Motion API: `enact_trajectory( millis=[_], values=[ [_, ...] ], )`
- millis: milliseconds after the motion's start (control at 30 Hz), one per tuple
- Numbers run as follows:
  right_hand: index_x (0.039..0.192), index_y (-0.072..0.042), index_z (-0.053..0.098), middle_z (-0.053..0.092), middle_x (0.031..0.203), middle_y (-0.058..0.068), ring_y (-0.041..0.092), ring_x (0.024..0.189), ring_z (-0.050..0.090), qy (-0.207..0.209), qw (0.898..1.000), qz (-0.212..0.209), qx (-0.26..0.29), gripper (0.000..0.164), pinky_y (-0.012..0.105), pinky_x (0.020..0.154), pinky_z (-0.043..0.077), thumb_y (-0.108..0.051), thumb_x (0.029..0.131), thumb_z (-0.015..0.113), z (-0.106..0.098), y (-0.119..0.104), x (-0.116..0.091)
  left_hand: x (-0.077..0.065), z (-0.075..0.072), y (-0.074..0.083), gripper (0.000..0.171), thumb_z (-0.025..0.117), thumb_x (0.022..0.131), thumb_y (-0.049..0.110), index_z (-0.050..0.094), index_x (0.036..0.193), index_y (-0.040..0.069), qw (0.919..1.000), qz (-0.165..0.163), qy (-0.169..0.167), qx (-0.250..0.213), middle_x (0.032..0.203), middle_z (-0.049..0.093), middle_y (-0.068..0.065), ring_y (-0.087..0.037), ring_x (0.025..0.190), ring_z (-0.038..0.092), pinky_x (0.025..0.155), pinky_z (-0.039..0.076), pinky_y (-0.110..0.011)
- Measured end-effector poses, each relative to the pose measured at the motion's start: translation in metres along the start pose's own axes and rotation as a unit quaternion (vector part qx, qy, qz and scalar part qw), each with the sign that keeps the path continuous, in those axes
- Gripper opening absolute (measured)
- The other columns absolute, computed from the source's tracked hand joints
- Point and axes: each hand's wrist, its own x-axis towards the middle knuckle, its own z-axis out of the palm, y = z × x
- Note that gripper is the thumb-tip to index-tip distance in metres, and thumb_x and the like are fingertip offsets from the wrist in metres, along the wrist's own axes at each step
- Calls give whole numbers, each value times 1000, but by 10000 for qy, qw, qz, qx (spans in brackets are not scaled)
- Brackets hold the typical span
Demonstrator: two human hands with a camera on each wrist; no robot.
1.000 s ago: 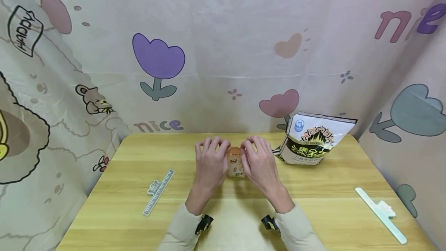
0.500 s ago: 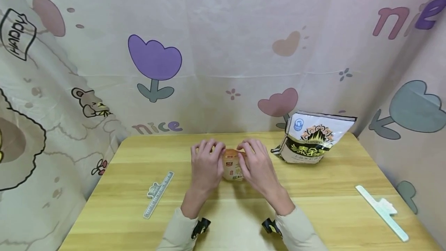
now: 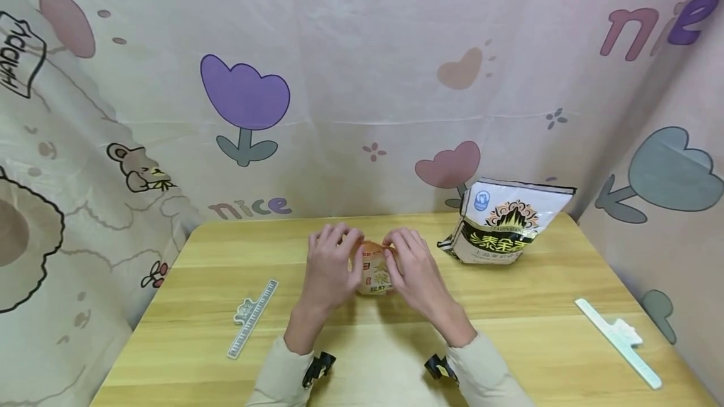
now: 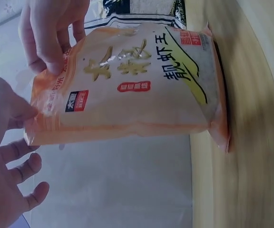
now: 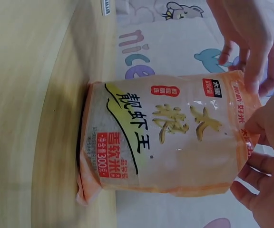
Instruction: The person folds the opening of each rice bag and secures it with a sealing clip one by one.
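Fingers and thumbs of both my hands are clamped on the top corners of one orange-edged rice bag [image 3: 378, 275]: my left hand [image 3: 328, 272] pinches the left corner, my right hand [image 3: 415, 272] the right one. Each thumb lies against the front face; how far my left fingers reach round behind, I cannot tell. The bag stands upright on its base, about midway between the left and right edges of the wooden worktop [image 3: 186, 331] and nearer its back edge. Gold lettering, a small red label and a yellow-green band mark the front, which faces me.

Beyond my right hand, well inside the back right corner's reach, stands a white package [image 3: 503, 225] with a black band and yellow lettering, its top slanting. Left of my arm, towards the left edge, a grey ruler-marked clip [image 3: 251, 319] lies aslant. A pale mint clip [image 3: 619, 341] lies near the right edge, towards the front right corner. My cream sleeves [image 3: 489, 369] come in over the front edge, each with a black device [image 3: 319, 368] at the wrist. Behind the back edge hangs a printed curtain [image 3: 339, 80] with tulips and hearts.
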Motion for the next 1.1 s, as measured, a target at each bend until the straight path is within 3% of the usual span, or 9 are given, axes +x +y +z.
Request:
enact_trajectory(
  millis=[267, 467, 833, 1100],
  values=[
    [97, -10, 58, 57, 97, 0, 17, 89, 50, 212, 9997, 82, -113, 10, 32, 74, 42, -9, 87, 57, -5, -2, 1, 17, 9, 9, 4, 61, 89, 16, 64, 88, 18, 9980, 497, -376, -73, 93, 59, 5, -19, 87, 50, 79, 34, -42],
    [94, -10, 60, 57, 92, 0, 17, 86, 51, 372, 9989, 74, -290, 10, 31, 70, 42, -8, 84, 58, -5, 2, 3, 28, 10, 9, 9, 64, 84, 10, 61, 84, 19, 9974, 483, -525, -46, 87, 58, 8, -16, 84, 50, 80, 33, -41],
    [88, -11, 60, 56, 87, -2, 15, 81, 52, 608, 9976, -21, -322, 10, 32, 70, 43, -12, 78, 60, 2, 4, 4, 17, 12, 5, 7, 63, 88, 9, 60, 86, 15, 9980, 476, -305, -299, 87, 57, 6, -16, 84, 50, 77, 33, -38],
    [76, -13, 56, 55, 88, -1, 16, 81, 50, 59, 9982, -159, -569, 8, 32, 67, 43, -14, 72, 62, -6, 22, -3, 12, 10, -1, 5, 59, 92, 13, 62, 89, 16, 9975, 377, -399, -444, 90, 59, 6, -16, 90, 52, 82, 34, -39]
  ],
)
